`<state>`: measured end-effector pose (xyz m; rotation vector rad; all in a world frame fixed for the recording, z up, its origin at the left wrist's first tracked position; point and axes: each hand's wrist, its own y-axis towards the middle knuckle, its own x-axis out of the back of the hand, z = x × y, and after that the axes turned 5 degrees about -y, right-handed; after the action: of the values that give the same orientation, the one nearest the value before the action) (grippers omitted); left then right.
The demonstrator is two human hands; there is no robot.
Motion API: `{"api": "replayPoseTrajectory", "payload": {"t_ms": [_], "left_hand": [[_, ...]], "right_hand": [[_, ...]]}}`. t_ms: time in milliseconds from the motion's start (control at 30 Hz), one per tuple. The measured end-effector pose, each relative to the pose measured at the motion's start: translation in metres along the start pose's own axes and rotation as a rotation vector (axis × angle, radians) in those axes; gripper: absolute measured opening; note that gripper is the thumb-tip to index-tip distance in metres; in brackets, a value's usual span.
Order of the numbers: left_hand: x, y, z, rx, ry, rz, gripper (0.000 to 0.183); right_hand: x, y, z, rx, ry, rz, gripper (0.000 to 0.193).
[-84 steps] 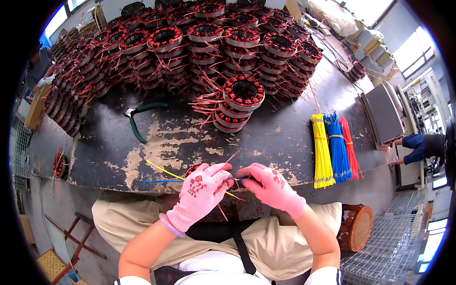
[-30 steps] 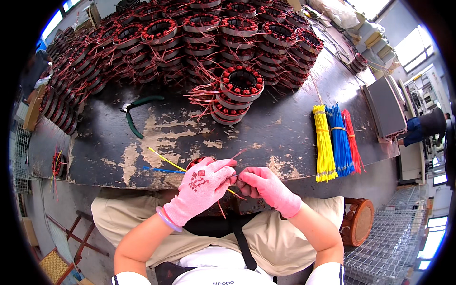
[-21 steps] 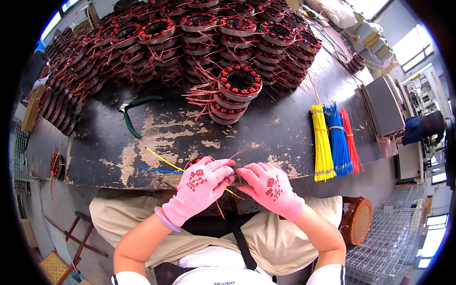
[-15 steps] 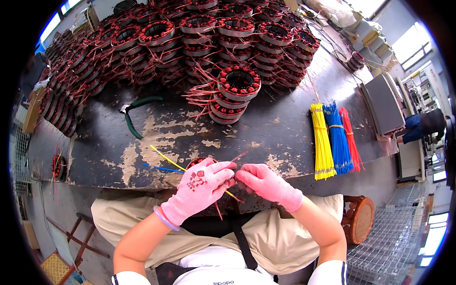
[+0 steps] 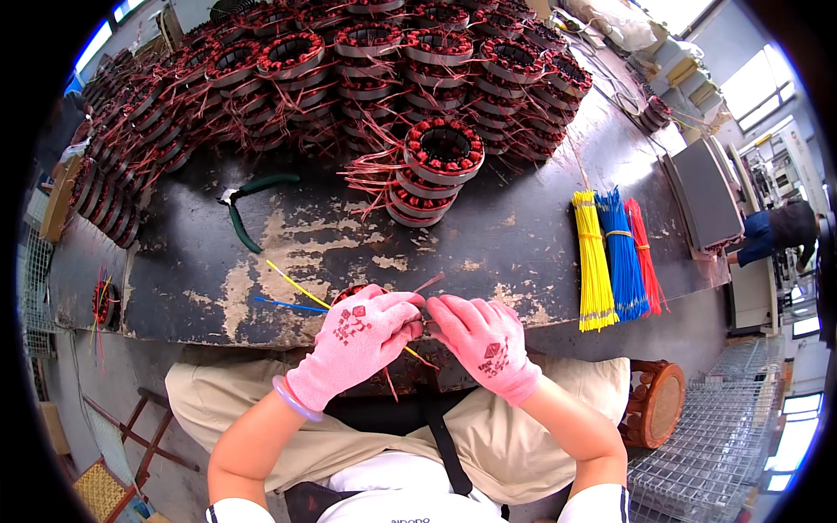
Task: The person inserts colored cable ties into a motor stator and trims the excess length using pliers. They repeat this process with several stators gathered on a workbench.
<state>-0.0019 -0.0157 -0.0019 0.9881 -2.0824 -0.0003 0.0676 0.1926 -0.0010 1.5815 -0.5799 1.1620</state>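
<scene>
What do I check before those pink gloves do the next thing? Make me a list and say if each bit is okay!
1. Hands covered: ok. The left hand and right hand both wear pink gloves.
2. Wrist bare: not ok. A purple bangle is around the left wrist.
3. Each hand's grip: cannot tell. The fingers hide what they pinch.
4. Wire ends showing: ok. A yellow wire and a blue wire poke out left of the left hand.
5. Pliers away from the hands: ok. The green-handled pliers lie on the table.
6. Whole ring visible: not ok. The left hand covers most of the red-wound ring.
</scene>
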Motion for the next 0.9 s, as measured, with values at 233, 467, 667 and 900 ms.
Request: {"api": "replayPoseTrajectory", "payload": {"t_ms": [233,467,667,900], "left_hand": [[0.002,0.002,-0.002,-0.025,0.036,0.012,0.016],[0.000,0.001,0.000,0.011,0.006,0.004,0.016],[0.004,0.001,0.002,-0.019,0.027,0.052,0.016],[0.000,0.000,0.002,-0.017,-0.016,-0.011,0.013]], "right_hand": [[0.005,0.009,0.004,-1.167,1.539,0.625,0.025],[0.020,0.018,-0.012,0.057,0.127,0.262,0.015],[0.008,0.019,-0.008,-0.950,1.311,0.744,0.025],[0.012,0.009,-0.007,-0.322,0.433,0.239,0.028]]}}
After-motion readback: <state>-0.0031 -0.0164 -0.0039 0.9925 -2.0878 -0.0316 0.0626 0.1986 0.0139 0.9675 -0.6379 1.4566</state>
